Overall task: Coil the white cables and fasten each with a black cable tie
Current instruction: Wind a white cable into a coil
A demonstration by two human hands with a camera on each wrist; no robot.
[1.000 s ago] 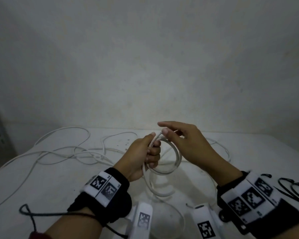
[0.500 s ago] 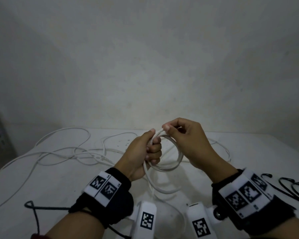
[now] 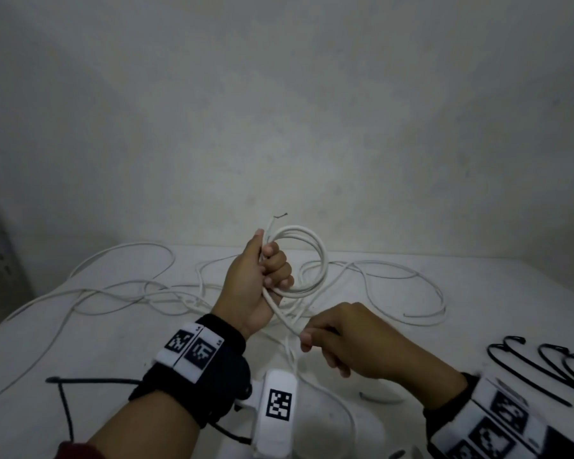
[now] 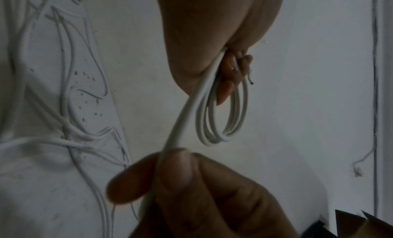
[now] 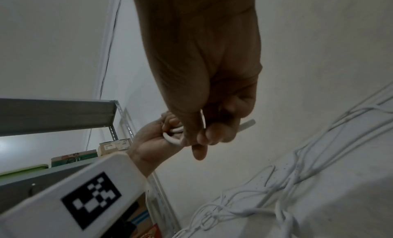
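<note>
White cable [image 3: 287, 321] runs taut from the right hand [image 3: 355, 346], low and right of centre, whose fingers [image 3: 307, 339] pinch it, up to the left hand [image 3: 256, 283] at centre, fist closed around the coil [image 3: 312, 260]. Beyond, loose cables [image 3: 130, 289] sprawl over the worktop [image 3: 478, 293]; black cable ties [image 3: 540, 366] lie at right.

white cables [image 3: 315, 256], black cable ties [image 3: 537, 369], white table [image 3: 80, 352]
</note>
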